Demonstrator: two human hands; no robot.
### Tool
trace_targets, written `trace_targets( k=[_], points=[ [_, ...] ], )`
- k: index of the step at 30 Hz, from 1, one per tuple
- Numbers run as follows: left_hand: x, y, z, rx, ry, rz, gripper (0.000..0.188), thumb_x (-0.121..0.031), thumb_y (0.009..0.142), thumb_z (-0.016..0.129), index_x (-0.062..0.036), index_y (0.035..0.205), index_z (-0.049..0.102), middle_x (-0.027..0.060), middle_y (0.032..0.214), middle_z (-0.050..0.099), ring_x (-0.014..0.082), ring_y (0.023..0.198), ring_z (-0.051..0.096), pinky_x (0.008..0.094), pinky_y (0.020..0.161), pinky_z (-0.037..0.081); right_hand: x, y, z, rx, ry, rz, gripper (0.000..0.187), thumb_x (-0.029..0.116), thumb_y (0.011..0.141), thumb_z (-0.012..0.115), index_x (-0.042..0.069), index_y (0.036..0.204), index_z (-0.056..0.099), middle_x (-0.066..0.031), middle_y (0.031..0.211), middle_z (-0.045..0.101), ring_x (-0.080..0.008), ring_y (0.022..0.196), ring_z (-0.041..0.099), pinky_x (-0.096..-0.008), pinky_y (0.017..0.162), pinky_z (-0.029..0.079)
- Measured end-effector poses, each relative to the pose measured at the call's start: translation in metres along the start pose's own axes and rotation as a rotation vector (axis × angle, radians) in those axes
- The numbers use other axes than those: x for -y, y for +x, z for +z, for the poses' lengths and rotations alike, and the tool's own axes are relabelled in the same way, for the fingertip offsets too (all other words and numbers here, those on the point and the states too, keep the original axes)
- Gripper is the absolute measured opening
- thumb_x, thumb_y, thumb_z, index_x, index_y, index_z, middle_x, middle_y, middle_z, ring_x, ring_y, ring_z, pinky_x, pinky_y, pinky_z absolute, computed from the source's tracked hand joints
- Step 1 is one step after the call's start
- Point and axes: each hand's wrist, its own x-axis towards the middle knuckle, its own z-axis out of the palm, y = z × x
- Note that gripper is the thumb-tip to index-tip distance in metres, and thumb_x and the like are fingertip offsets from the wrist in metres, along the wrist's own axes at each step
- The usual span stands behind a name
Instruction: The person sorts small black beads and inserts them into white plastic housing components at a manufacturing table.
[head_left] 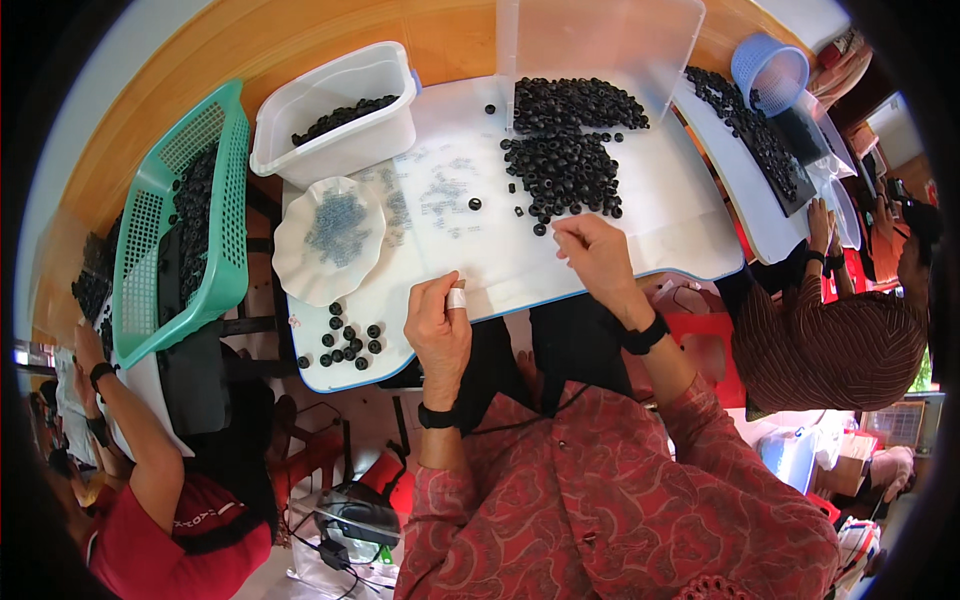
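My left hand [440,325] is at the table's near edge, fingers curled together, with white tape round one finger. What it holds, if anything, is hidden. My right hand [598,258] is closed in a pinch just below a pile of small black ring-like pieces [562,172]; I cannot make out anything between its fingertips. A few loose black pieces lie close by, one alone [475,204] on the white tabletop. Left of my hands, a wavy-edged white plate [295,232] bears small clear bluish bits [338,228]. Several finished-looking round black pieces [348,345] lie at the table's near left corner.
A white tub [340,150] with black pieces stands behind the plate. An upright clear plastic bin [600,45] backs the pile. A green basket [232,215] is on the left; a blue basket [768,68] is at the far right. People sit at both sides.
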Motion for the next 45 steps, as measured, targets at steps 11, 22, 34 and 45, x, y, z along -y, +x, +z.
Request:
trace_targets(
  k=[11, 22, 34, 45],
  points=[
    [-0.005, -0.002, 0.002, 0.018, 0.059, -0.021, 0.022, 0.005, 0.088, 0.068, -0.0024, 0.108, 0.073, 0.0096, 0.097, 0.068, 0.0188, 0.081, 0.065, 0.0295, 0.070, 0.052, -0.009, -0.021, 0.011, -0.193, -0.229, -0.247, 0.012, 0.002, 0.087, 0.069, 0.003, 0.099, 0.071, -0.0151, 0.090, 0.065, -0.0329, 0.074, 0.066, -0.0393, 0.066, 0.053],
    [-0.005, -0.004, 0.004, 0.031, 0.121, -0.017, 0.020, 0.004, 0.091, 0.066, -0.0013, 0.109, 0.073, 0.0101, 0.099, 0.068, 0.0199, 0.086, 0.066, 0.0294, 0.075, 0.053, -0.010, -0.015, 0.028, -0.227, -0.387, -0.278, 0.012, 0.009, 0.087, 0.072, 0.010, 0.099, 0.069, -0.0087, 0.093, 0.060, -0.0300, 0.076, 0.066, -0.0418, 0.064, 0.054],
    [-0.007, -0.002, 0.005, 0.033, 0.140, 0.003, 0.024, 0.008, 0.087, 0.066, -0.0008, 0.109, 0.072, 0.0128, 0.098, 0.067, 0.0253, 0.084, 0.067, 0.0331, 0.072, 0.054, -0.034, -0.010, -0.021, -0.441, -0.473, -0.124, 0.019, 0.009, 0.086, 0.072, 0.007, 0.104, 0.068, -0.0118, 0.096, 0.061, -0.0340, 0.076, 0.066, -0.0440, 0.065, 0.054],
    [-0.002, -0.004, 0.007, 0.028, 0.168, 0.029, 0.018, 0.002, 0.092, 0.066, -0.0015, 0.109, 0.072, 0.0105, 0.097, 0.067, 0.0205, 0.082, 0.065, 0.0299, 0.070, 0.052, -0.040, 0.001, -0.034, -0.447, -0.554, -0.072, 0.020, 0.012, 0.083, 0.075, 0.005, 0.101, 0.072, -0.0105, 0.096, 0.060, -0.0325, 0.085, 0.064, -0.0428, 0.075, 0.053]
  ],
)
